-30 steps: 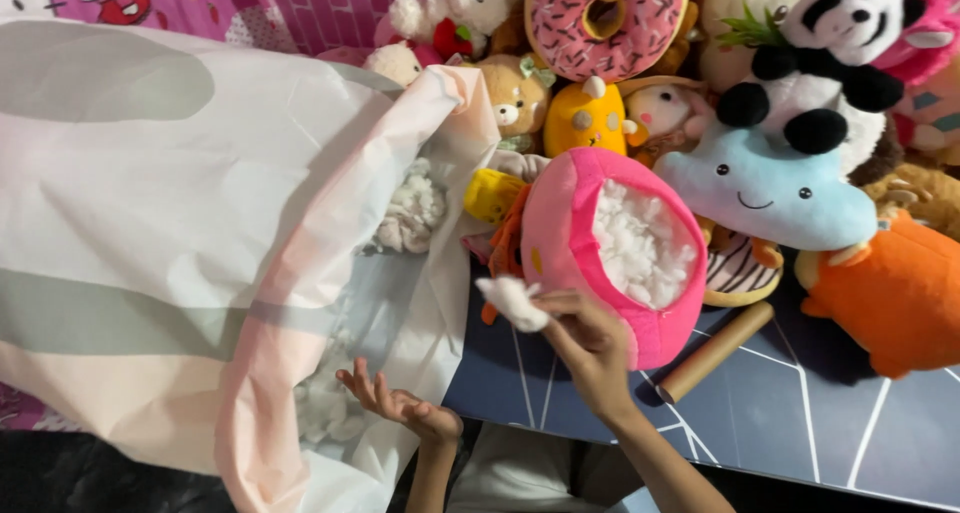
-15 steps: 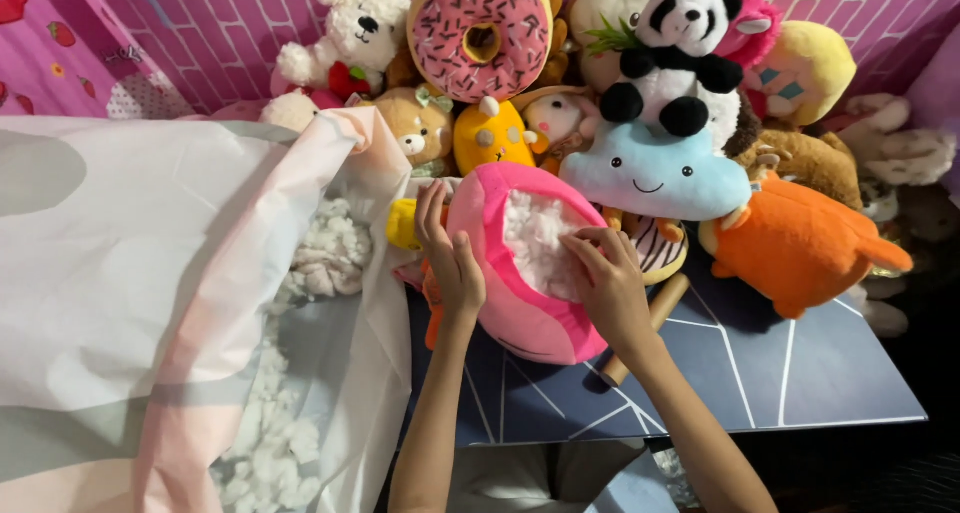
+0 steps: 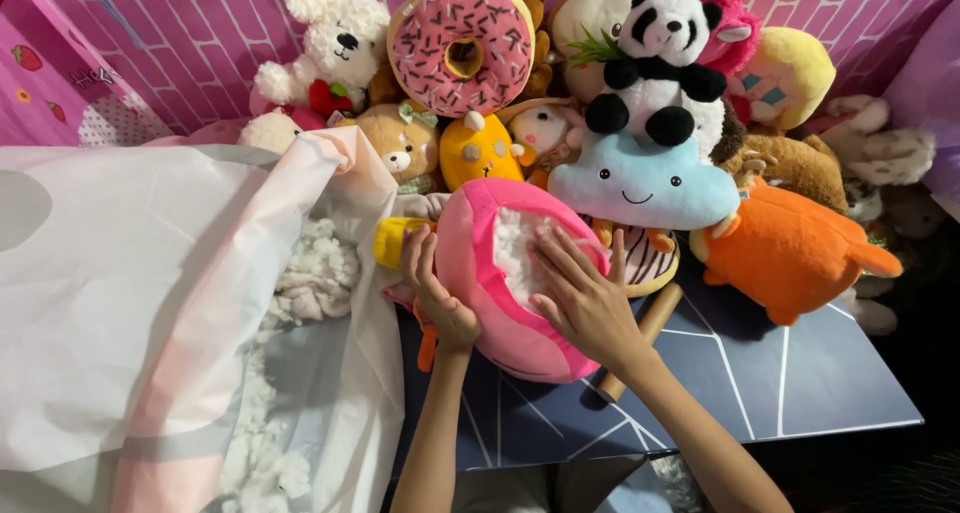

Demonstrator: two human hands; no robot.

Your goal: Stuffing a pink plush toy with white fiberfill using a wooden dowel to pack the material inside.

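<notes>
A round pink plush shell [image 3: 487, 303] lies open in the middle, with white stuffing [image 3: 514, 251] showing in its opening. My left hand [image 3: 437, 295] grips its left rim, fingers curled over the edge. My right hand [image 3: 583, 298] lies flat on the right side of the opening, fingers spread and pressing on the stuffing. To the left, a large white and pink plastic bag [image 3: 130, 303] gapes open, with loose white stuffing [image 3: 315, 273] inside.
A heap of plush toys fills the back: a pink doughnut [image 3: 463, 45], a panda [image 3: 660, 58], a blue cloud [image 3: 640, 185], an orange toy [image 3: 785, 253] and a white bunny [image 3: 325, 48]. A wooden stick [image 3: 645, 333] lies under the shell on a dark blue mat [image 3: 760, 373].
My left hand has come up from the bag to the shell's left rim. My right hand, which held a tuft of stuffing, now presses into the opening. The view has tilted up.
</notes>
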